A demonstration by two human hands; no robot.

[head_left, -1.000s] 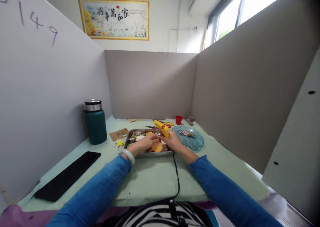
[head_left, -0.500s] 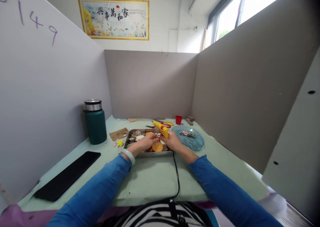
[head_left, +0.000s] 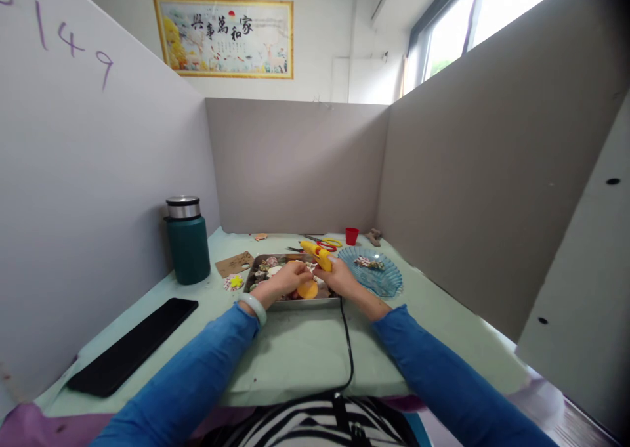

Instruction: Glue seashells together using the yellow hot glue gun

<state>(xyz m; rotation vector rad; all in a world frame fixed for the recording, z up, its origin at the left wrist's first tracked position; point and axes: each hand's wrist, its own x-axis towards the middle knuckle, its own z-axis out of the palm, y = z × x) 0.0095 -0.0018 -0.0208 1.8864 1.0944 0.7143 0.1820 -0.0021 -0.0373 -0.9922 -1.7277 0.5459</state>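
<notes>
Over the metal tray (head_left: 295, 304), my left hand (head_left: 285, 281), with a pale bangle on its wrist, has its fingers pinched together. A round orange disc (head_left: 308, 290) shows just below those fingertips and appears held by them; the exact grip is partly hidden. My right hand (head_left: 339, 278) is closed round a yellow glue gun (head_left: 316, 253), whose nozzle points up and left toward the back. The two hands nearly meet at the fingertips. Small stones and decorative pieces (head_left: 260, 275) fill the tray below.
A blue scalloped plate (head_left: 388, 277) holds small pieces right of the tray. Scissors (head_left: 329, 243), a red cup (head_left: 351, 236) and a brown card (head_left: 233, 264) lie behind. A green bottle (head_left: 189, 243) and phone (head_left: 132, 347) stand left. A black cord (head_left: 349, 348) runs forward. Partitions surround the table.
The orange disc has shifted very slightly left along with my fingertips. Otherwise my hands, the glue gun and the tray stay as they were.
</notes>
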